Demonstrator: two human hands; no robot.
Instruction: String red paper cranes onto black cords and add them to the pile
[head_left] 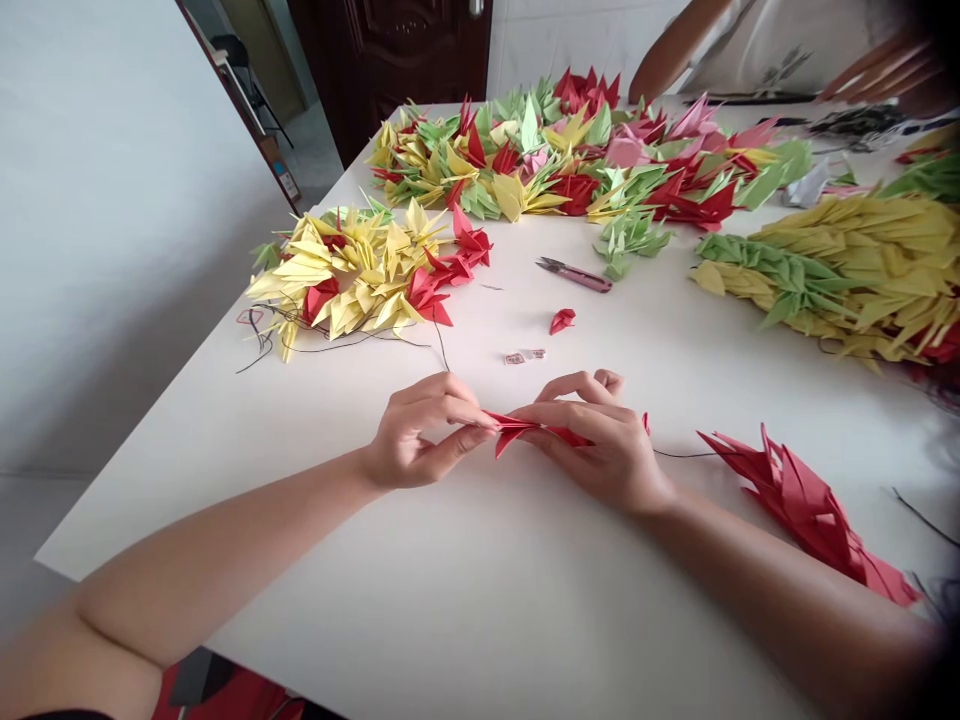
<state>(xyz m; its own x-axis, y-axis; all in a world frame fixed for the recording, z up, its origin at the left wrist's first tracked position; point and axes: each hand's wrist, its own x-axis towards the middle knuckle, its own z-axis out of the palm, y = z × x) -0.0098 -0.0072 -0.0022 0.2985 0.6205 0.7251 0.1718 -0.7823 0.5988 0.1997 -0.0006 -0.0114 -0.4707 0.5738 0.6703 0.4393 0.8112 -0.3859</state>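
Observation:
Near the table's front, my left hand (435, 430) pinches one end of a red folded paper crane (511, 427). The fingers of my right hand (600, 435) are closed round its other end and hide part of it. A dark thread (679, 455) runs from beside my right hand to a stack of red paper cranes (810, 505) lying by my right forearm. Another thread rises from behind my left hand toward a pile of yellow and red cranes (367, 270). One small red crane (562, 320) lies alone beyond my hands.
Thread snips (574, 274) lie mid-table, with two small paper scraps (525, 356) nearer me. A long heap of mixed paper cranes (525, 160) spreads along the back. Yellow and green strings of cranes (847, 265) lie at right. Another person's hand (885, 70) and arm are across the table.

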